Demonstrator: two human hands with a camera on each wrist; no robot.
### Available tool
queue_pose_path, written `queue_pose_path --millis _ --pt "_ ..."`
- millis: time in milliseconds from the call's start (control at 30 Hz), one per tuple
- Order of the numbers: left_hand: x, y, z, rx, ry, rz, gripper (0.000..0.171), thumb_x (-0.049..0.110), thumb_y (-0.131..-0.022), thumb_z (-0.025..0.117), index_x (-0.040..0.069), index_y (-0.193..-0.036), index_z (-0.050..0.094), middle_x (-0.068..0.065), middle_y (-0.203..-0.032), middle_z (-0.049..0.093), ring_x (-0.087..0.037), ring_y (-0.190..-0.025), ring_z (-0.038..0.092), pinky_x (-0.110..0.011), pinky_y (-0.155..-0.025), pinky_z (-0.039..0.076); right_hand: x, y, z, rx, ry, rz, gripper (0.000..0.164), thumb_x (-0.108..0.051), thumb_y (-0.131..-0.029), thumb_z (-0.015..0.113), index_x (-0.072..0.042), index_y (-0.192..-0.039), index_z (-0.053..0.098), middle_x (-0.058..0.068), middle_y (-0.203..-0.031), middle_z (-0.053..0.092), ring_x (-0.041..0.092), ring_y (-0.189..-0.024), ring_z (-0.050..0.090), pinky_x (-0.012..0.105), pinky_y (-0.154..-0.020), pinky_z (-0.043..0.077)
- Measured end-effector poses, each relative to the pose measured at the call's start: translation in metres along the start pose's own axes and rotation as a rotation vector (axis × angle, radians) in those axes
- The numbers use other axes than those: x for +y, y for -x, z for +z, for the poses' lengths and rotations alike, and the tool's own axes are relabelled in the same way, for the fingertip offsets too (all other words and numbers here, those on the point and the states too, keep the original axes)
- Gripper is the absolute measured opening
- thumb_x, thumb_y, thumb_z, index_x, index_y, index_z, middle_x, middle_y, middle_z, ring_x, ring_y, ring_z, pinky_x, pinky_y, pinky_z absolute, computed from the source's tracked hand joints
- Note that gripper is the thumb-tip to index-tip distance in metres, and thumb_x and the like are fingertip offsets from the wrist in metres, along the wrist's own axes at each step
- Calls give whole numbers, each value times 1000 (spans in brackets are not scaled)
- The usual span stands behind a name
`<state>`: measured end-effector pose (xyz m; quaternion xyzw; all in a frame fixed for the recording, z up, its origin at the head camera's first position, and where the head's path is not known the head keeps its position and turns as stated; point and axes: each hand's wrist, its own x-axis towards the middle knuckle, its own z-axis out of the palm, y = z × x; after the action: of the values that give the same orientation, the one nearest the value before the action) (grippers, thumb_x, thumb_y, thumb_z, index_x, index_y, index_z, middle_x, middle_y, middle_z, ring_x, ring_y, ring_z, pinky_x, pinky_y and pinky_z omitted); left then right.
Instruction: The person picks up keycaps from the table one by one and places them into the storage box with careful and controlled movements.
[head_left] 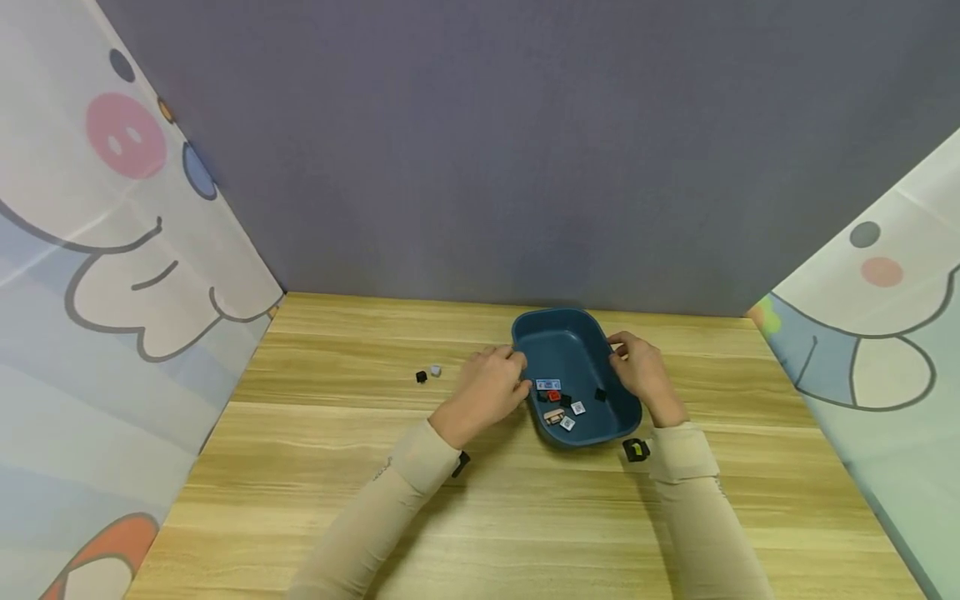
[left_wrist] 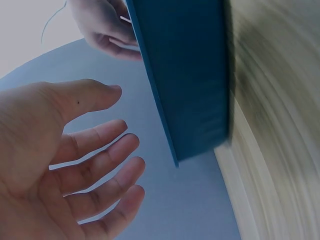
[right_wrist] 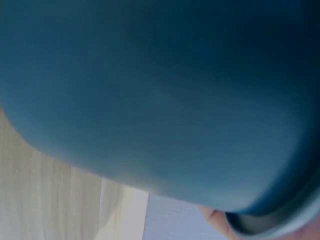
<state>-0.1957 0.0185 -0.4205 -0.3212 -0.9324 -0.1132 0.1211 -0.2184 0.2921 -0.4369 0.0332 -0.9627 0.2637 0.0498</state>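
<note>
A dark blue plastic basin (head_left: 557, 354) rests on the wooden table in the head view. Inside it lie a white-and-blue rectangular piece (head_left: 548, 385), a red piece (head_left: 553, 397), a beige piece (head_left: 553, 416), white squares (head_left: 577, 407) and small black pieces (head_left: 601, 394). My right hand (head_left: 640, 371) pinches the basin's right rim; a fingertip (right_wrist: 215, 220) shows past the rim in the right wrist view. Beside the left rim is my left hand (head_left: 491, 383). Its fingers are spread and relaxed in the left wrist view, apart from the basin wall (left_wrist: 185, 75), holding nothing.
Left of the basin, a small black cube (head_left: 422, 377) and a small white cube (head_left: 436, 371) lie on the table (head_left: 337, 467). A grey panel (head_left: 480, 150) stands behind the table, with cartoon-printed sheets (head_left: 885, 317) at both sides.
</note>
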Motion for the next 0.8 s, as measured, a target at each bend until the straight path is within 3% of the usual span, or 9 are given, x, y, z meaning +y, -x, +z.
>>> queue_pose_path --millis 400,800 --pt "-32 20 -13 -4 6 -102 29 33 -86 64 12 -106 65 -3 -98 61 -21 -83 57 -34 -73 48 0 1 -2 -3 2 -11 30 -5 -89 54 1 -119 55 23 -96 61 31 -74 59 40 -58 47" --pt "-64 40 -15 36 -21 -184 29 31 -83 68 10 -103 65 -4 -95 61 -23 -82 58 -37 -71 48 1 0 -1 -19 0 0 31 -7 -90 53 1 -121 54 23 -98 61 33 -80 61 40 -59 49"
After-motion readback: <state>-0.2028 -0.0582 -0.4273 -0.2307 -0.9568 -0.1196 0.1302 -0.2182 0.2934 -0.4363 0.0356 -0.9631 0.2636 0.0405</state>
